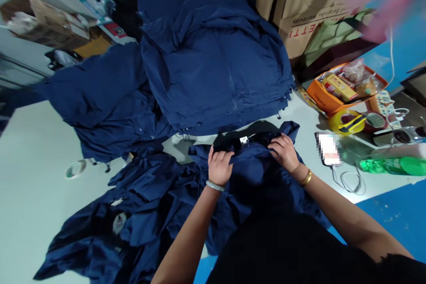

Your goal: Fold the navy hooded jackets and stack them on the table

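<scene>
A dark navy jacket lies at the near edge of the table, its neck opening facing away from me and a small white label inside. My left hand grips the fabric left of the opening, fingers curled over the edge. On the other side, my right hand pinches the jacket's edge, with the thumb partly hidden. The lower part of the garment is covered by my body. To the left, another crumpled navy jacket is spread out, showing a round pale patch.
Beyond my hands rises a tall stack of folded navy jackets, with a lower pile beside it. A tape roll sits left. At right are an orange box, yellow tape, a phone with cable and a green bottle.
</scene>
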`<state>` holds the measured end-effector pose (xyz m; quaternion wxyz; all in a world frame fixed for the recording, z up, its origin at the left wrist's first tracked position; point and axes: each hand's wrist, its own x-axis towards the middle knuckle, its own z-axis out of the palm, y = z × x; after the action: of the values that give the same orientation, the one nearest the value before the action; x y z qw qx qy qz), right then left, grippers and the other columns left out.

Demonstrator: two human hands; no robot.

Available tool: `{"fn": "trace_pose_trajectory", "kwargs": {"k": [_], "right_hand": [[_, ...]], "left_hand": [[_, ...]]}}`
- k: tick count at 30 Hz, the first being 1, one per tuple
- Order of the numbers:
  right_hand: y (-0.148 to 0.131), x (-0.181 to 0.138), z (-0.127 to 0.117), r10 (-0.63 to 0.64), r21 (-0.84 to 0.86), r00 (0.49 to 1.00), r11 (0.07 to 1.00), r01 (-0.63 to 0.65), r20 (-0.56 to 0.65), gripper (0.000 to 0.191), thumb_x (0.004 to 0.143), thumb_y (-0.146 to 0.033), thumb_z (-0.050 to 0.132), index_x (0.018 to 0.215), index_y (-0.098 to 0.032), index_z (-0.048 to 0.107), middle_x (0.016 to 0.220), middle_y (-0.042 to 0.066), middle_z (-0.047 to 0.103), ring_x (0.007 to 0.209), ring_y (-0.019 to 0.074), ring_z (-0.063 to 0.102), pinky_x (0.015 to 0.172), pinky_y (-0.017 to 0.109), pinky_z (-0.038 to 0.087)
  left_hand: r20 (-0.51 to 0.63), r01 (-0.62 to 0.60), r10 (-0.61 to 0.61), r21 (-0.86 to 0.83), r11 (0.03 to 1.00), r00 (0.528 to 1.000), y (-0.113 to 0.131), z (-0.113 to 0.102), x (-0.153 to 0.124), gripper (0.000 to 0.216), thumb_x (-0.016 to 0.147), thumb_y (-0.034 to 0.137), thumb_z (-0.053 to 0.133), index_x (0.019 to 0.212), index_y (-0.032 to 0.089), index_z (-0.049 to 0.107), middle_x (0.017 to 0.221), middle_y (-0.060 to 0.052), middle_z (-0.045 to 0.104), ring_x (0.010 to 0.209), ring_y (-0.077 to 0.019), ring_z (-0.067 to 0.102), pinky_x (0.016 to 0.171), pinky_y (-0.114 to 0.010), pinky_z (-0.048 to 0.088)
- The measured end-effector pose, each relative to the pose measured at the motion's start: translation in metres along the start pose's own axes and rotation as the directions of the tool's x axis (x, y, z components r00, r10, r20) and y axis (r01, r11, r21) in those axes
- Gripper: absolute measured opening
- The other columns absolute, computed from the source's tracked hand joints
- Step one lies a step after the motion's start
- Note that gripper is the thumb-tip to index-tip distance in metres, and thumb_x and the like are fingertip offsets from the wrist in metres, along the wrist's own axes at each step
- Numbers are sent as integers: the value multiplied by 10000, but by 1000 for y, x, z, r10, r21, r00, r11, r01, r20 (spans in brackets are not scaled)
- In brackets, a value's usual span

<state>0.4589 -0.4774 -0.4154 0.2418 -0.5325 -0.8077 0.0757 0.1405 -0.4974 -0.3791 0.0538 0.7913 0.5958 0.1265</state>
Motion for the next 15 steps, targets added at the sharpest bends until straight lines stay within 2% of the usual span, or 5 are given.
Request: {"fn": "trace_pose_trajectory", "kwargs": {"k": [3, 7, 11, 15], "right_hand": [[-5, -59, 1, -11, 10, 994, 1000, 9, 107, 301, 987, -253, 542, 1132, -331, 794, 1208, 64, 735, 1200, 282, 607, 1260, 554, 304], [-6, -112, 15, 16, -2, 981, 1000, -16, 194, 298, 981, -233, 543, 1113, -292, 804, 1195, 85, 739, 1179, 282, 618, 1243, 544, 330], [-9, -134, 19, 13, -38, 966, 999, -4, 257, 321, 960, -173, 545, 1135, -263, 798, 1242, 91, 726, 1203, 271, 597, 1225, 502, 323], [-28, -129, 7, 56, -115, 974, 993, -31, 219, 306, 988, -213, 530, 1139, -236, 794, 1260, 110, 717, 1196, 287, 569, 1087, 448, 386]], "left_hand": [[59, -9, 11, -38, 999, 998, 20, 16, -56, 480, 960, 307, 590, 1431, 279, 683, 1093, -110, 733, 1095, -300, 646, 1340, -554, 163], [123, 25, -24, -8, 1000, 992, 43, 47, -106, 592, 972, 179, 489, 1543, 308, 581, 955, -88, 719, 1015, -260, 654, 1330, -497, 192], [149, 66, -71, 40, 997, 986, 56, 65, -125, 571, 976, 174, 477, 1516, 293, 616, 960, -103, 724, 1012, -263, 654, 1310, -487, 197], [140, 81, -88, 56, 995, 986, 58, 74, -132, 522, 991, 239, 503, 1490, 296, 643, 970, -109, 737, 1030, -275, 651, 1309, -501, 175]]}}
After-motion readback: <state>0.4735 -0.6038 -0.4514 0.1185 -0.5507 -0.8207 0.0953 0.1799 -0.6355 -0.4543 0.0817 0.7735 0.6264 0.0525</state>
